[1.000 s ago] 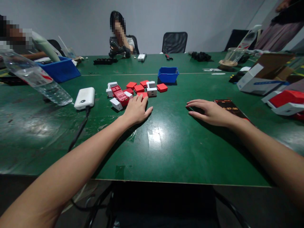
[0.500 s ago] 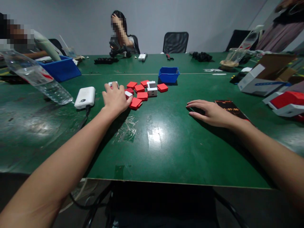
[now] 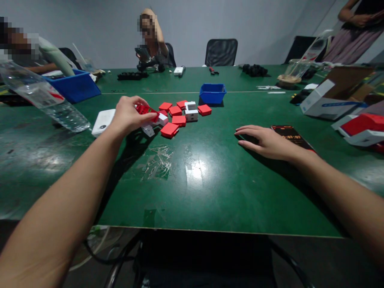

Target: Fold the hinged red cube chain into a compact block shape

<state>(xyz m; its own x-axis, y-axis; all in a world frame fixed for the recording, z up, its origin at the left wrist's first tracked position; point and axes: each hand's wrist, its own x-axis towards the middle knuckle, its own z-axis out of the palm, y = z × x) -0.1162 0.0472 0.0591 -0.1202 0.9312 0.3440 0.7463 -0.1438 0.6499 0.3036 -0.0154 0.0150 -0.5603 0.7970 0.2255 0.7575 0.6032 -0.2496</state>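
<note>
My left hand [image 3: 129, 116] grips a red plastic piece [image 3: 147, 112] between thumb and fingers, raised just above the green table. White plastic pieces [image 3: 148, 130] lie under and beside it. To its right spread several flat red pieces [image 3: 179, 121], with a white block-shaped piece [image 3: 191, 115] among them. My right hand [image 3: 261, 140] rests on the table with fingers stretched and thumb apart, holding nothing. Partly behind its wrist lies a phone [image 3: 288, 134] with lit digits on the screen.
A small blue bin [image 3: 213, 94] stands behind the red pieces. At left are a white power bank [image 3: 102, 122], a tilted plastic bottle [image 3: 51, 100] and a larger blue bin [image 3: 75, 90]. An open cardboard box [image 3: 336, 96] stands right. People are around the table.
My left hand has lifted a red piece off the group and drawn it slightly left. White pieces now show beneath it. My right hand has stayed put.
</note>
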